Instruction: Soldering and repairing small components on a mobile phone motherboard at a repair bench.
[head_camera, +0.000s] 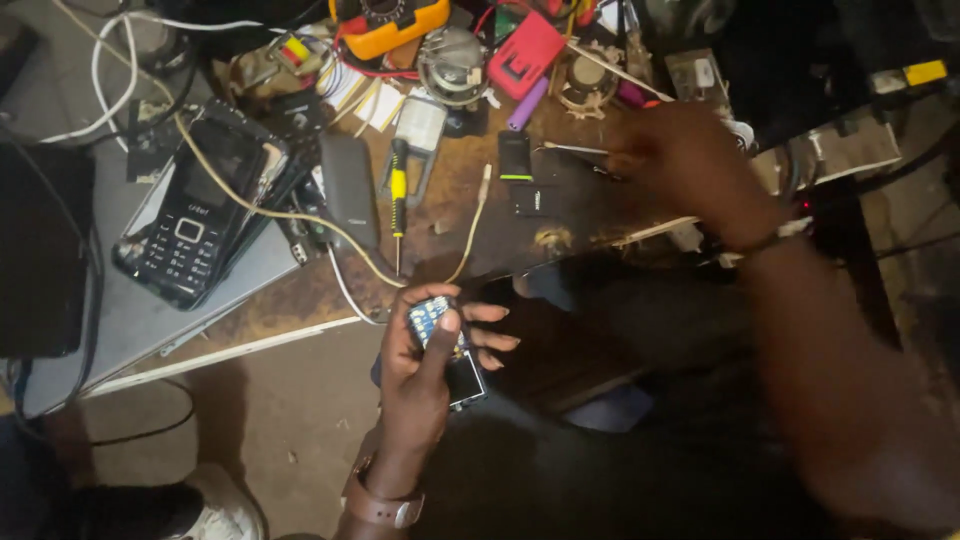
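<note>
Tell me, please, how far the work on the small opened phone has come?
Done: the small phone in the left hand is already open, its board bare. In hand: the right hand reaches to the bench by thin metal tweezers; whether it grips them is blurred. Left: the phone is not closed; the yellow-handled screwdriver lies unused.
</note>
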